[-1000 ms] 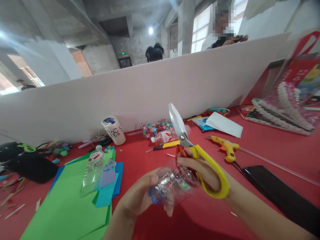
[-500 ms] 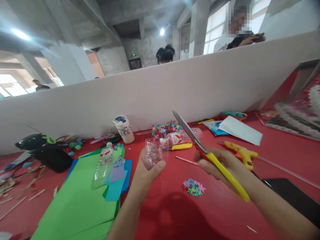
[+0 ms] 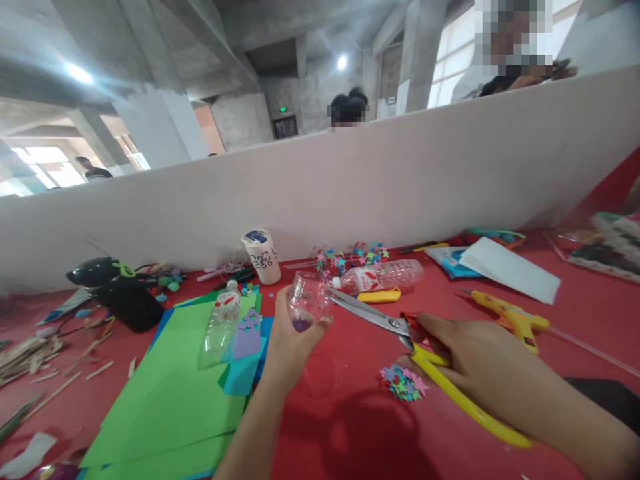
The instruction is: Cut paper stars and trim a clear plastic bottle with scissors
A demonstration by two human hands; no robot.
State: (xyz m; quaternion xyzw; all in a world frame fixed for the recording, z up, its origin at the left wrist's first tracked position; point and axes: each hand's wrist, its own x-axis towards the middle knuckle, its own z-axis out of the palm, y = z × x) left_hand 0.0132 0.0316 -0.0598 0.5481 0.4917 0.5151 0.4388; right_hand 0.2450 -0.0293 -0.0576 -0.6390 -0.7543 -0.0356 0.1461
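Note:
My left hand [image 3: 295, 340] is wrapped round a cut piece of clear plastic bottle [image 3: 311, 297], held above the red table [image 3: 360, 433]. In my right hand [image 3: 465, 353] are scissors [image 3: 395, 323] with yellow handles, their blades pointing left. The blade tips reach the right side of the bottle piece near its rim; whether they touch it I cannot tell. A small pile of coloured foam stars [image 3: 403, 382] lies below the scissors. Behind them, a clear bottle with a red label [image 3: 383, 275] rests on its side, beside a yellow utility knife [image 3: 380, 296].
Green paper sheets [image 3: 165, 393] and another clear bottle [image 3: 221, 320] lie on the left. A white cup [image 3: 263, 259] and a black container [image 3: 125, 300] stand toward the back. A yellow glue gun [image 3: 510, 317] lies right. A white partition [image 3: 300, 193] crosses behind the table; people are beyond it.
The scissors have swung down and left, so their tips are now at the bottle piece. My left hand still grips that piece. The whole view has shifted slightly.

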